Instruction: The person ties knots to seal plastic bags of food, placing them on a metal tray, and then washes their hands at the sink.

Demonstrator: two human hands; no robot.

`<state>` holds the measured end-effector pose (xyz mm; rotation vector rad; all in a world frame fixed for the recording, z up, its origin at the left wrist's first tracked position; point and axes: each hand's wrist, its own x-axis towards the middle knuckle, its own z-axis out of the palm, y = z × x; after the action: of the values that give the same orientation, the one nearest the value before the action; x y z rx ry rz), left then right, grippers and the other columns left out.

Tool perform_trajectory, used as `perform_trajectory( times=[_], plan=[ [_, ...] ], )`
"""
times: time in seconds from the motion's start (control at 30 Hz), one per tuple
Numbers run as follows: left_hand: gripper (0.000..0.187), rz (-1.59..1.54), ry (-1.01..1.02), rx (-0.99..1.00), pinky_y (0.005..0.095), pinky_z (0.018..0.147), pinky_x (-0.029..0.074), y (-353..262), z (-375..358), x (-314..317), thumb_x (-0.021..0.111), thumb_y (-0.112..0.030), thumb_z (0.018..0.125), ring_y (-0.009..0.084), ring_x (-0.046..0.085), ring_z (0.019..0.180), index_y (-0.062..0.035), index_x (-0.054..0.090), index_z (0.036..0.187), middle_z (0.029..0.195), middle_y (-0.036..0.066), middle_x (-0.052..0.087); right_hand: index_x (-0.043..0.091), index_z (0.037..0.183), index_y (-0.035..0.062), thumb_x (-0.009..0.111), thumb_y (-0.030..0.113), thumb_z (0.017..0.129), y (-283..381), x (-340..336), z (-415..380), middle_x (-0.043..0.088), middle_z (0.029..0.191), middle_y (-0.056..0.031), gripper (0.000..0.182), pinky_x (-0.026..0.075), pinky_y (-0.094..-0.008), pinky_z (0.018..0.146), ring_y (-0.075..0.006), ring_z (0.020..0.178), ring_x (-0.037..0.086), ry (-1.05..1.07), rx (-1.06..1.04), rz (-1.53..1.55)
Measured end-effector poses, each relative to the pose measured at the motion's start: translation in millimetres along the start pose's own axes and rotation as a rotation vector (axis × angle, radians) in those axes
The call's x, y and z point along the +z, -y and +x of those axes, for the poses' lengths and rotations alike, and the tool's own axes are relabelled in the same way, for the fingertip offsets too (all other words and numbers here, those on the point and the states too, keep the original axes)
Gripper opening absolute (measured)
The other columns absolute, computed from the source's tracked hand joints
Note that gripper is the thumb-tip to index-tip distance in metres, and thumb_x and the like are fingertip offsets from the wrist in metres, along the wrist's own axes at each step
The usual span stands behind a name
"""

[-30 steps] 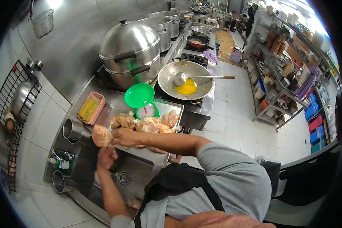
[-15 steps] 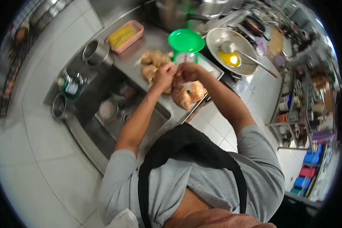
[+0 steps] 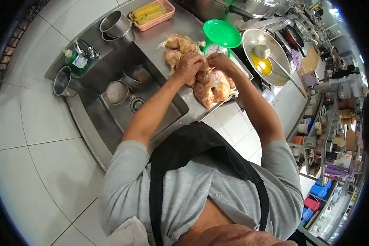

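Observation:
My left hand (image 3: 187,67) and my right hand (image 3: 221,63) meet over the steel counter. Their fingers are closed on the upper part of a clear plastic bag of food (image 3: 208,76), and the pinch itself is partly hidden. Tied bags of reddish-brown food (image 3: 204,94) lie just below my hands, close to the counter's front edge. More bags with paler brown contents (image 3: 173,57) rest to the left of my left hand. Directly beyond my hands stands a green kitchen scale (image 3: 222,33), its round dial partly covered by my right hand.
At left is a steel sink (image 3: 106,139) with pots inside. A pink basket of yellow food (image 3: 156,19), steel pots (image 3: 117,26) and a green soap bottle (image 3: 76,60) stand around it. Right of the scale is a wide pan (image 3: 250,41) with a ladle (image 3: 283,69). Shelves (image 3: 315,143) line the right.
The view has shifted, so the counter and sink sit differently in the picture and look sharper. My hands stay together at the bag, beside the scale.

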<state>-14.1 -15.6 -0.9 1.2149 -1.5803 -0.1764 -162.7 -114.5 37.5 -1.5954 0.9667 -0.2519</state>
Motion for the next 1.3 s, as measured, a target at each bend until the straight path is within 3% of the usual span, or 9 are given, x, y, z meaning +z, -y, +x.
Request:
perform_trajectory(
  times=[0.27, 0.57, 0.6, 0.73, 0.83, 0.93, 1.0, 1.07, 1.3],
  plan=[
    [0.008, -0.118, -0.042, -0.207, 0.0377, 0.068, 0.048, 7, 2, 11, 0.055, 0.000, 0.076, 0.0313, 0.060, 0.076, -0.0011, 0.056, 0.084, 0.081, 0.014, 0.060, 0.063, 0.089, -0.0025, 0.059, 0.008, 0.081, -20, 13, -8, 0.060, 0.069, -0.0058, 0.013, 0.047, -0.0247, 0.052, -0.0126, 0.061, 0.058, -0.143, -0.280, -0.096],
    [0.025, 0.176, -0.057, -0.008, 0.0422, 0.073, 0.045, 1, -10, 25, 0.063, -0.008, 0.060, 0.0298, 0.060, 0.078, -0.0103, 0.065, 0.085, 0.081, 0.012, 0.063, 0.061, 0.073, -0.0037, 0.063, 0.016, 0.074, -43, -3, 32, 0.063, 0.069, -0.0137, 0.020, 0.046, -0.0331, 0.055, -0.0189, 0.059, 0.058, -0.276, -0.427, -0.470],
    [0.023, 0.312, -0.061, -0.040, 0.0421, 0.075, 0.045, 3, -16, 21, 0.062, -0.010, 0.063, 0.0282, 0.061, 0.080, -0.0106, 0.066, 0.085, 0.083, 0.011, 0.064, 0.059, 0.070, -0.0026, 0.062, 0.017, 0.075, -11, 0, 13, 0.058, 0.063, -0.0086, 0.021, 0.045, -0.0292, 0.054, -0.0139, 0.057, 0.054, -0.238, -0.218, -0.454],
    [0.024, 0.155, -0.189, -0.059, 0.0437, 0.081, 0.046, 18, -50, -23, 0.056, -0.016, 0.077, 0.0337, 0.060, 0.087, -0.0072, 0.064, 0.098, 0.093, 0.014, 0.064, 0.059, 0.076, 0.0017, 0.055, 0.011, 0.083, -7, -19, 12, 0.057, 0.071, -0.0048, 0.012, 0.045, -0.0260, 0.060, -0.0132, 0.064, 0.054, -0.028, -0.353, 0.066],
    [0.050, -0.282, 0.076, -0.906, 0.0352, 0.082, 0.050, 22, -116, -143, 0.062, -0.025, 0.083, 0.0241, 0.061, 0.096, -0.0118, 0.047, 0.129, 0.113, 0.016, 0.060, 0.059, 0.092, 0.0002, 0.058, 0.010, 0.084, -5, -16, -9, 0.060, 0.081, -0.0061, 0.013, 0.048, -0.0260, 0.064, -0.0140, 0.070, 0.058, -0.119, -0.135, 0.217],
    [0.082, 0.459, 0.605, -1.193, 0.0381, 0.089, 0.046, 87, -260, -213, 0.071, -0.037, 0.074, 0.0295, 0.054, 0.110, -0.0016, 0.031, 0.136, 0.126, 0.021, 0.050, 0.058, 0.093, -0.0005, 0.058, 0.010, 0.084, -17, -12, -20, 0.060, 0.082, -0.0065, 0.014, 0.048, -0.0258, 0.064, -0.0140, 0.072, 0.058, -0.133, -0.113, 0.181],
    [0.074, 0.388, 0.954, -1.586, 0.0455, 0.089, 0.044, 118, -367, -205, 0.076, -0.041, 0.067, 0.0315, 0.053, 0.111, -0.0002, 0.049, 0.123, 0.120, 0.017, 0.055, 0.058, 0.093, -0.0010, 0.059, 0.010, 0.084, -21, -8, -20, 0.060, 0.082, -0.0066, 0.015, 0.048, -0.0256, 0.063, -0.0142, 0.072, 0.058, -0.158, -0.112, 0.191],
    [0.106, 0.536, 0.938, -1.655, 0.0431, 0.096, 0.040, 58, -373, -184, 0.079, -0.039, 0.061, 0.0321, 0.046, 0.120, -0.0047, 0.019, 0.141, 0.133, 0.021, 0.042, 0.058, 0.093, -0.0014, 0.059, 0.010, 0.084, -23, -10, -18, 0.060, 0.081, -0.0065, 0.015, 0.048, -0.0252, 0.062, -0.0145, 0.071, 0.058, -0.192, -0.119, 0.212],
    [0.039, 0.515, 0.438, -1.655, 0.0336, 0.078, 0.049, 162, -454, -155, 0.069, -0.023, 0.074, 0.0249, 0.060, 0.095, -0.0017, 0.061, 0.106, 0.103, 0.014, 0.062, 0.060, 0.088, -0.0020, 0.060, 0.008, 0.083, 16, 27, -64, 0.060, 0.080, -0.0069, 0.011, 0.045, -0.0227, 0.061, -0.0116, 0.069, 0.055, -0.446, -0.373, -0.070]
  ],
)
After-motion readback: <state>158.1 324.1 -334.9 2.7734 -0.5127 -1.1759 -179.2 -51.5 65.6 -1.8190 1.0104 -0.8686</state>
